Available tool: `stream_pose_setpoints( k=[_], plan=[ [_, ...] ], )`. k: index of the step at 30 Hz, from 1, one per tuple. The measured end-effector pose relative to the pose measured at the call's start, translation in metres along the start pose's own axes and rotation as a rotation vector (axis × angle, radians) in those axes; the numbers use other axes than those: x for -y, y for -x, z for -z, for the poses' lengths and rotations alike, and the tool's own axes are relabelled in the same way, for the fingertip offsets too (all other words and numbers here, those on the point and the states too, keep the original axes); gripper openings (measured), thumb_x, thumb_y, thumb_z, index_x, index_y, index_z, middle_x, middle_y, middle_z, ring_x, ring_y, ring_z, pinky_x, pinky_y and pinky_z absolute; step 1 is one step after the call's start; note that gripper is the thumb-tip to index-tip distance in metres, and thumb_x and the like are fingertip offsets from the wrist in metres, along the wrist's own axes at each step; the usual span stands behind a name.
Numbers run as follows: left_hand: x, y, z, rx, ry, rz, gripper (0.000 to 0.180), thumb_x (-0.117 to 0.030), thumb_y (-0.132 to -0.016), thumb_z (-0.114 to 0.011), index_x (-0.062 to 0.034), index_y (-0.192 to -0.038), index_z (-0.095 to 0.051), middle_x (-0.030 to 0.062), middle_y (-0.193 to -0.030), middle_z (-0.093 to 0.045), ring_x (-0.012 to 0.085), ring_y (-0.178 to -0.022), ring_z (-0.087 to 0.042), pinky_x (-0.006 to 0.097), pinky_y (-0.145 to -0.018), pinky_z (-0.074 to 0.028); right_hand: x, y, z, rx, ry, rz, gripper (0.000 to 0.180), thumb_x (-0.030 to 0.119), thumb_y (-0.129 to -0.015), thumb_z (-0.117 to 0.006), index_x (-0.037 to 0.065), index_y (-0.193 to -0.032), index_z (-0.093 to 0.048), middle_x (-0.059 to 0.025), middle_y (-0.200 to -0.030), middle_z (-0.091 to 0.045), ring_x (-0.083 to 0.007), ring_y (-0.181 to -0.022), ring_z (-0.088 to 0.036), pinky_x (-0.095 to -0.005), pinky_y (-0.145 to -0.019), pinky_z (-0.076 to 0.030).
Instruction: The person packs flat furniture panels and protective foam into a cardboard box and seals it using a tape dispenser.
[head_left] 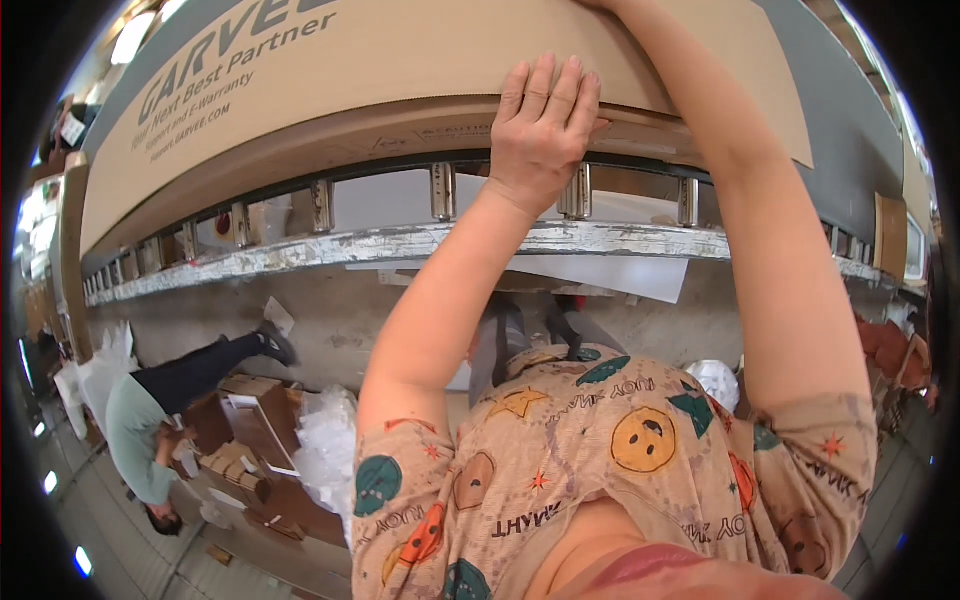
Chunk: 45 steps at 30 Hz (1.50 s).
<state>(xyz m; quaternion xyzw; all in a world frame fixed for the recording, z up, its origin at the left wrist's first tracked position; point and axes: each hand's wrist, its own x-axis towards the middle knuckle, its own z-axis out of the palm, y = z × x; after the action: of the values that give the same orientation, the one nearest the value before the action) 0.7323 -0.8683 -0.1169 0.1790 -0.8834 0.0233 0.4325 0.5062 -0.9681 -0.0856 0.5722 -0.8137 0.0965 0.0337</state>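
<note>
Shirt (590, 465): tan, dark lettering (530, 522)
Motifs: 1 big yellow face (644, 440), teal patches (377, 484), red stars (540, 481)
Sleeves (420, 480): short, same print
Left hand (545, 130): bare

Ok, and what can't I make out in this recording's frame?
All in the head view:
Right hand: mostly cut off by the top edge.
Left hand: palm hidden behind its own back.
Carton: contents hidden by cardboard; far side cut off.
Person in pale green top: whatever they're handling is too small.
</note>
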Motion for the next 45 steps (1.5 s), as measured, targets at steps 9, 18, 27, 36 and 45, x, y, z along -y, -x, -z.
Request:
stream_pose_setpoints(
  k=[9, 18, 27, 36, 45],
  plan=[
    [0.015, 0.036, 0.013, 0.028, -0.042, 0.028, 0.029, -0.032, -0.079, -0.068, -0.0119, -0.100, -0.068, 0.0055, -0.107, -0.065, 0.0255, -0.103, -0.060, 0.042, -0.095, -0.043, 0.039, -0.022, -0.022, 0.127, -0.066, -0.167, 0.056, 0.040, -0.095, -0.029, -0.002, -0.126, -0.051, -0.0228, -0.132, -0.048, -0.0358, -0.126, -0.042, -0.0472, -0.107, -0.027],
    [0.019, -0.014, 0.040, 0.414, 0.041, -0.121, 0.050, -0.039, -0.075, -0.069, -0.0123, -0.116, -0.058, 0.0084, -0.127, -0.053, 0.0272, -0.113, -0.051, 0.043, -0.094, -0.040, 0.029, -0.029, -0.019, 0.035, -0.022, -0.182, 0.049, 0.040, -0.094, -0.035, 0.003, -0.114, -0.060, -0.0181, -0.118, -0.060, -0.0321, -0.109, -0.057, -0.0441, -0.095, -0.041],
    [0.041, 0.018, 0.022, 0.165, -0.097, -0.287, 0.055, -0.047, -0.083, -0.060, -0.0112, -0.124, -0.054, 0.0123, -0.123, -0.056, 0.0315, -0.113, -0.053, 0.047, -0.095, -0.040, 0.046, 0.160, 0.067, -0.293, -0.709, -0.123, 0.030, 0.027, -0.090, -0.054, 0.001, -0.100, -0.064, -0.0058, -0.079, -0.063, -0.0144, -0.078, -0.060, -0.0276, -0.071, -0.047],
    [0.055, 0.020, 0.032, 0.126, -0.153, -0.244, 0.054, -0.043, -0.079, -0.064, -0.0107, -0.121, -0.055, 0.0114, -0.121, -0.056, 0.0309, -0.112, -0.052, 0.044, -0.097, -0.039, -0.096, 0.309, -0.035, -0.004, -1.238, -1.222, 0.097, 0.081, -0.064, -0.055, -0.006, -0.106, -0.053, -0.0134, -0.082, -0.061, -0.0196, -0.056, -0.059, -0.0310, -0.049, -0.048],
    [0.065, 0.029, 0.040, 0.139, -0.160, -0.278, 0.051, -0.042, -0.079, -0.065, -0.0119, -0.119, -0.056, 0.0111, -0.120, -0.057, 0.0306, -0.111, -0.054, 0.043, -0.096, -0.040, -0.115, 0.283, -0.088, 0.117, -1.125, -1.133, 0.043, 0.038, -0.085, -0.055, 0.007, -0.114, -0.052, -0.0063, -0.090, -0.059, -0.0188, -0.074, -0.060, -0.0364, -0.056, -0.051]
  ],
)
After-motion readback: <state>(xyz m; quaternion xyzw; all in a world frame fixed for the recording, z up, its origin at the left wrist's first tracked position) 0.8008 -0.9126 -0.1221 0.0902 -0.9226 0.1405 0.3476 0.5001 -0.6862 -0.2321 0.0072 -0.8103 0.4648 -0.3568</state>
